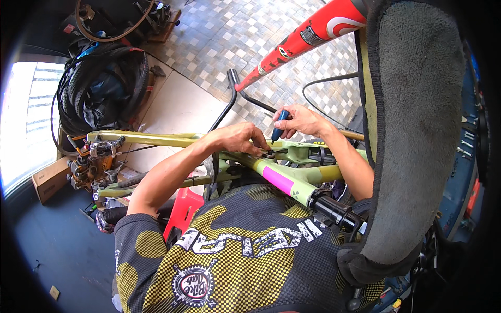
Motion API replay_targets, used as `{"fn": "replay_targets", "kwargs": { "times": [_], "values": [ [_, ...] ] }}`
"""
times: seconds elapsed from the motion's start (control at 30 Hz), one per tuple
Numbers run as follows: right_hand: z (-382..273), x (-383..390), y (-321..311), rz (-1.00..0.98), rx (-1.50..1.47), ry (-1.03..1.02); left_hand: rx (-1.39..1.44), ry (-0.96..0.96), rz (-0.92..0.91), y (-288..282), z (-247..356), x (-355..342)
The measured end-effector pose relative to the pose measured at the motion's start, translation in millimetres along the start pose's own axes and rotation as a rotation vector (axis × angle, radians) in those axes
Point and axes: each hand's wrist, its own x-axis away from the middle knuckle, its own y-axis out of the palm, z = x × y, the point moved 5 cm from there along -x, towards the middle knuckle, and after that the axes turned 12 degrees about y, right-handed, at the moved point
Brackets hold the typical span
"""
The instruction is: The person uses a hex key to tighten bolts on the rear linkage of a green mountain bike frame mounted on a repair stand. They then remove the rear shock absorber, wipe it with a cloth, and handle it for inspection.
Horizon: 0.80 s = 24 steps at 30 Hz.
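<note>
In the middle of the view, a green bicycle frame [298, 190] is seen under both hands. The left hand [239, 138] is held close over it, fingers drawn together; whether anything is pinched cannot be told. By the right hand [304, 122], a blue tool [280, 127] is gripped, tip angled down toward a small dark fitting [268, 154] on the frame. Work there is judged begun and unfinished; how much is left cannot be read. Contact at the tip cannot be made out.

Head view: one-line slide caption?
Right hand holds a blue tool tip-down at a green bicycle frame, left hand close beside the tool's tip.
</note>
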Motion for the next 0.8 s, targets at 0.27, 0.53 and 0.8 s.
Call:
{"fn": "replay_targets", "kwargs": {
  "times": [0.27, 0.53, 0.8],
  "values": [
    [6.5, -9.7, 12.0, -0.078, 0.086, 0.052, -0.179, 0.149, -0.007, 8.5, 12.7, 11.7],
    [-8.5, -13.6, 18.6, -0.139, 0.292, 0.082, -0.055, -0.03, 0.03, 8.9, 17.6, 17.0],
    [-36.2, -34.7, 12.1, -0.19, 0.895, -0.191, 0.076, -0.229, 0.451, -9.4, -0.2, 20.3]
  ]
}}
